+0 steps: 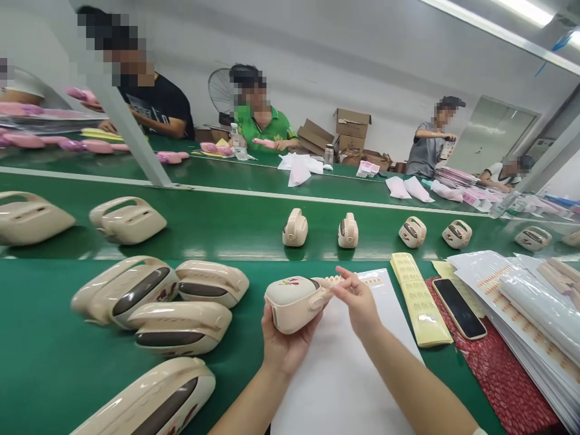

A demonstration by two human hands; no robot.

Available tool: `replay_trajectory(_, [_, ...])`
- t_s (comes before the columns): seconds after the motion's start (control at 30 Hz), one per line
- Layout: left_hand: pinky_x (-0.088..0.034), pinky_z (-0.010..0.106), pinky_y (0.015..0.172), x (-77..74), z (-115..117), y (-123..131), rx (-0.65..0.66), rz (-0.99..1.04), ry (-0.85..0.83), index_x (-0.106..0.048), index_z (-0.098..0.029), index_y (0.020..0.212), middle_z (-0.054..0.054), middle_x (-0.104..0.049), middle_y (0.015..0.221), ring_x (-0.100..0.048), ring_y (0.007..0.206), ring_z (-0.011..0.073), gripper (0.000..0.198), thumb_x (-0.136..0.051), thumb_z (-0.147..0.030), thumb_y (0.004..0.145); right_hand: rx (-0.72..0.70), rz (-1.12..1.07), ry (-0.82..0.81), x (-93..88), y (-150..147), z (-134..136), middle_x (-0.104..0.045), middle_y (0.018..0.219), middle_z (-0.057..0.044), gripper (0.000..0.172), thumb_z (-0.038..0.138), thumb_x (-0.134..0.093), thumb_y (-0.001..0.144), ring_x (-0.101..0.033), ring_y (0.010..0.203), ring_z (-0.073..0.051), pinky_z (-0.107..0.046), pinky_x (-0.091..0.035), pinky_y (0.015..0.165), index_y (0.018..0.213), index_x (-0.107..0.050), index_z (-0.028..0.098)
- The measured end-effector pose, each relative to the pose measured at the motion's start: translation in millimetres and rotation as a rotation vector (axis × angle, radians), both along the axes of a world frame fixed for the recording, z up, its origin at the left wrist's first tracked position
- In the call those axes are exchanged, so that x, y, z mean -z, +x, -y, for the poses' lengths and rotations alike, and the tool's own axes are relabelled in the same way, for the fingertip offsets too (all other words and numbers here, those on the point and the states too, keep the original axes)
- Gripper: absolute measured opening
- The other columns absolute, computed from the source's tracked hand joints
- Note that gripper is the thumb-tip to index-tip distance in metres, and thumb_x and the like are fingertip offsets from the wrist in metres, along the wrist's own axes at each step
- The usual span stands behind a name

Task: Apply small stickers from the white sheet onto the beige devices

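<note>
One cream gadget was up above the worktop, in the left hand. It was smooth, shiny and rounded. It had a pale gray-white top with a little red flower picture on it, and its handle pointed to the right. The fingers of the left hand were wrapped around it from below. The right hand was at the handle, its fingers partly spread. I could not tell if they gripped it.

Under the hands was one big white sheet with a row of small orange spots near its top. Four more gadgets sat on the left. Eight stood along the green strip past the worktop, the last one cut off at the right edge. To the right were one yellow strip, one black phone, red bubble wrap and a pile of papers. Five people were farther back.
</note>
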State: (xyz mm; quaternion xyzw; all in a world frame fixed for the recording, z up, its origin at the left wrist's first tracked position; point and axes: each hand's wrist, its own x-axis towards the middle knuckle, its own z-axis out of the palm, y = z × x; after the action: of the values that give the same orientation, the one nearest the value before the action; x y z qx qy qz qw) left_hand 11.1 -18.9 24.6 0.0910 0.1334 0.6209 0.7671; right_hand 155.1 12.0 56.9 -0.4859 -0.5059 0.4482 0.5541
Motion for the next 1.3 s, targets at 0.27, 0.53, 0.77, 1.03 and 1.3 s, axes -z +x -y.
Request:
replay_trajectory(0.27, [-0.05,0.027,0.084,-2.9,0,0,-0.021,0.088,0.02,-0.042,-0.03,0.129,0.004,-0.065,0.113,-0.061,0.1,0.0188,0.053,-0.051,-0.049,0.08,0.072,-0.15,0.005,2.5,-45,20,-0.054,0.122,-0.008,0.019,0.035,-0.068,0.064,-0.039,0.123,-0.025,-0.046,-0.028,0.101,0.058,-0.058,0.021])
replay_trajectory(0.53, [-0.05,0.026,0.083,-7.6,3,4,0.011,0.143,-0.003,-0.044,-0.029,0.127,0.005,-0.065,0.113,-0.061,0.101,0.0182,0.052,-0.048,-0.051,0.08,0.041,-0.162,0.05,0.1,-43,19,-0.055,0.118,-0.01,0.022,0.037,-0.066,0.065,-0.04,0.123,-0.025,-0.043,-0.035,0.096,0.057,-0.055,0.021])
replay_trajectory(0.77, [-0.05,0.026,0.083,-5.6,4,4,0.005,0.131,0.045,-0.036,-0.031,0.132,0.005,-0.063,0.116,-0.06,0.104,0.0191,0.058,-0.051,-0.049,0.079,0.074,-0.134,0.096,5.6,-46,20,-0.055,0.117,-0.009,0.021,0.038,-0.064,0.068,-0.04,0.123,-0.025,-0.042,-0.035,0.095,0.06,-0.055,0.021])
replay_trajectory(1.03, [-0.051,0.026,0.081,-7.0,5,7,0.011,0.13,0.03,-0.036,-0.03,0.132,0.006,-0.062,0.118,-0.059,0.104,0.0192,0.057,-0.048,-0.05,0.081,0.115,-0.04,0.144,12.4,-47,22,-0.055,0.111,-0.009,0.02,0.038,-0.059,0.072,-0.046,0.115,-0.024,-0.042,-0.036,0.094,0.063,-0.053,0.021])
replay_trajectory(1.3, [-0.053,0.022,0.076,-2.8,5,5,0.024,0.1,0.042,-0.032,-0.028,0.135,0.007,-0.062,0.118,-0.058,0.107,0.021,0.064,-0.055,-0.048,0.078,0.146,0.318,0.389,10.5,-39,16,-0.053,0.099,-0.009,0.015,0.033,-0.059,0.072,-0.05,0.104,-0.024,-0.043,-0.039,0.091,0.076,-0.051,0.022])
